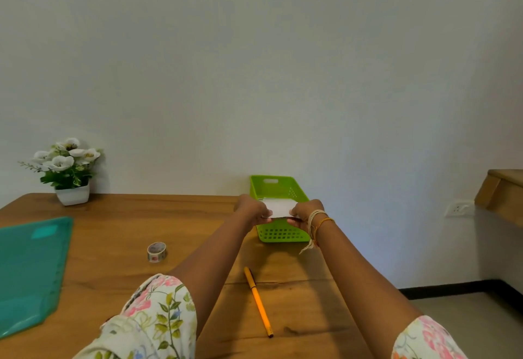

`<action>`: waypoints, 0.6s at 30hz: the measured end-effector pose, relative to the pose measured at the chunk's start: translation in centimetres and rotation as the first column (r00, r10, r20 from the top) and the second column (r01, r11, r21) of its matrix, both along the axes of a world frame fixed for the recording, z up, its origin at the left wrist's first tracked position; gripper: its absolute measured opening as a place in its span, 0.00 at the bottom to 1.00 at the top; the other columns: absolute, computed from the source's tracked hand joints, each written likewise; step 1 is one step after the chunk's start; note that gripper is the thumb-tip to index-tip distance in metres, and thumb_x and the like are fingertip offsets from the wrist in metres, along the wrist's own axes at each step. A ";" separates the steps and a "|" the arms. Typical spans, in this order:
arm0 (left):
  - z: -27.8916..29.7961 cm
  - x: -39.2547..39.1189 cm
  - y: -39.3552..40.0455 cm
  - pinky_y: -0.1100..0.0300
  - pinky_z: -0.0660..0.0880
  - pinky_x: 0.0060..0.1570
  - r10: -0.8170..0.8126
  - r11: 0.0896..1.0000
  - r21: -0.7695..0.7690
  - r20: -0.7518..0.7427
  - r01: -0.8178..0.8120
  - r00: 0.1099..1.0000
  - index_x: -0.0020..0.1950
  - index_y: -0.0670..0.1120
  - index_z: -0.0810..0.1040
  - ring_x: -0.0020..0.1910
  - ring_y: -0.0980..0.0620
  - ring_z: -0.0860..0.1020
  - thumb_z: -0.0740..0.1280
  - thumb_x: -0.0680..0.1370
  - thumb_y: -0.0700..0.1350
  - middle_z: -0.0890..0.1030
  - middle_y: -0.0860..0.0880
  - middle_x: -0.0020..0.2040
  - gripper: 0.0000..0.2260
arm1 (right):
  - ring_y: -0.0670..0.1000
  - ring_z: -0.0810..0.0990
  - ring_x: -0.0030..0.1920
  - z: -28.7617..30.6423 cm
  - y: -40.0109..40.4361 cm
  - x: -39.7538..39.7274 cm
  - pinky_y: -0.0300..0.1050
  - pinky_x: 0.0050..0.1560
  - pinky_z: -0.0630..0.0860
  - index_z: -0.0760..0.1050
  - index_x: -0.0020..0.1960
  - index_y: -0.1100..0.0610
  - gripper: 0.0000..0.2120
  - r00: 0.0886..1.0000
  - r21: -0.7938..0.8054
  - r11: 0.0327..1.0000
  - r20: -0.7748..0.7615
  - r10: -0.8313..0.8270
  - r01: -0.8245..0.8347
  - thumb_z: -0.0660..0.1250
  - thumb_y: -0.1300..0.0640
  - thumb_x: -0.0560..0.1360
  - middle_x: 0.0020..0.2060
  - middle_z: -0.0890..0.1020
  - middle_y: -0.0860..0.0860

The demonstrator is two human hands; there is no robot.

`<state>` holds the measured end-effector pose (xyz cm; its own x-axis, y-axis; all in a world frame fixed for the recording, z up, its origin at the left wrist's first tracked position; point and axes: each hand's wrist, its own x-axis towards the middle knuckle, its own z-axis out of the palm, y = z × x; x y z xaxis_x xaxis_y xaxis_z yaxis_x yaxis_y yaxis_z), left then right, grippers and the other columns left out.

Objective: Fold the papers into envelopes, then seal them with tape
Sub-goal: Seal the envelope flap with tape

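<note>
I judge the folded paper (278, 208) light, thin, floppy, prob. easy to crease; best held at its short ends. It's in the air over the green basket (280, 234) near the desk's far edge. My left hand (252, 211) & right hand (306, 214) each pinch one end.

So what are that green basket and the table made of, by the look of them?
The green basket looks like moulded plastic: a uniform bright colour, a slight sheen, and a regular grid of holes in its wall. The table looks like wood or a wood-look surface, brown with grain lines and a matte finish; which one I cannot tell.
</note>
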<state>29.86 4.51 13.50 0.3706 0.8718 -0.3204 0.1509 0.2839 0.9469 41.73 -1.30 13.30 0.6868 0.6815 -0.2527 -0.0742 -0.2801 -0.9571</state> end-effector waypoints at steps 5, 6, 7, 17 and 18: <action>-1.5 0.7 1.1 0.50 0.82 0.41 -0.032 0.983 0.175 -0.172 0.062 0.985 0.48 0.37 0.75 0.22 0.50 0.77 0.73 0.72 0.34 0.77 0.47 0.22 0.09 | 0.54 0.79 0.25 -1.6 2.2 1.9 0.51 0.38 0.83 0.71 0.35 0.63 0.08 0.971 -0.098 0.992 0.233 -0.053 0.077 0.68 0.70 0.70 0.28 0.78 0.56; -1.8 0.8 1.3 0.48 0.81 0.45 -0.030 0.971 0.226 -0.207 0.078 0.978 0.44 0.40 0.76 0.24 0.50 0.78 0.74 0.72 0.36 0.76 0.50 0.19 0.08 | 0.53 0.79 0.24 -1.8 2.4 2.0 0.51 0.39 0.83 0.72 0.34 0.62 0.08 0.954 -0.110 0.990 0.295 -0.057 0.094 0.68 0.69 0.69 0.26 0.78 0.55; -2.0 0.9 1.3 0.47 0.81 0.46 -0.020 0.962 0.261 -0.235 0.083 0.972 0.41 0.42 0.75 0.25 0.50 0.79 0.75 0.71 0.38 0.76 0.51 0.19 0.09 | 0.53 0.80 0.24 -2.1 2.5 2.1 0.52 0.39 0.83 0.72 0.33 0.62 0.08 0.938 -0.113 0.988 0.341 -0.061 0.105 0.68 0.67 0.69 0.24 0.78 0.54; -5.0 -1.1 0.2 0.55 0.71 0.58 0.180 0.783 0.617 -0.354 0.084 0.918 0.61 0.46 0.79 0.63 0.45 0.75 0.71 0.75 0.50 0.78 0.44 0.63 0.16 | 0.61 0.79 0.51 -3.8 -1.3 -2.1 0.49 0.51 0.74 0.79 0.54 0.57 0.11 0.745 0.052 0.981 0.644 -0.177 0.189 0.63 0.58 0.73 0.57 0.75 0.57; -5.6 -1.9 -0.3 0.55 0.71 0.58 0.179 0.782 0.617 -0.364 0.093 0.914 0.60 0.46 0.80 0.63 0.45 0.75 0.71 0.75 0.49 0.79 0.44 0.63 0.15 | 0.60 0.79 0.49 -4.1 -2.1 -3.2 0.48 0.48 0.74 0.78 0.51 0.55 0.09 0.727 0.120 0.975 0.651 -0.220 0.189 0.63 0.59 0.73 0.55 0.75 0.56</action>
